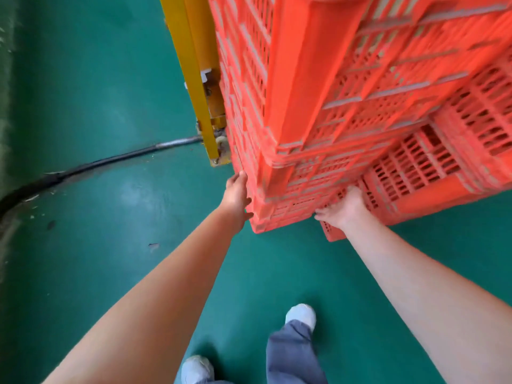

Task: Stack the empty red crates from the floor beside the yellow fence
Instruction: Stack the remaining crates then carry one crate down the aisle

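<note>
Head view: two bare forearms are reaching from 6 o'clock toward a tall stack of red crates (332,112), above white shoes (301,315) that are standing on the green floor (110,217). Left hand (237,194) is lying flat against the stack's left wall near the bottom corner, fingers together and extended, not wrapped around anything. Right hand (342,207) is gripping the front wall of the lowest crate, fingers hooked into or under the lattice; whether they are fully closed cannot be told.

The stack is standing at 12 to 2 o'clock, just beside the yellow fence post (194,73), which is rising at 11 o'clock. Another red crate (432,173) is lying at 3 o'clock, touching the stack. A black cable (91,167) is running across the floor at 9 o'clock.

Judgement: the stack is probably being shifted from its base. Uneven force could be tipping the tall column or jamming it against the post; fingers hooked in the lattice risk being pinched.
</note>
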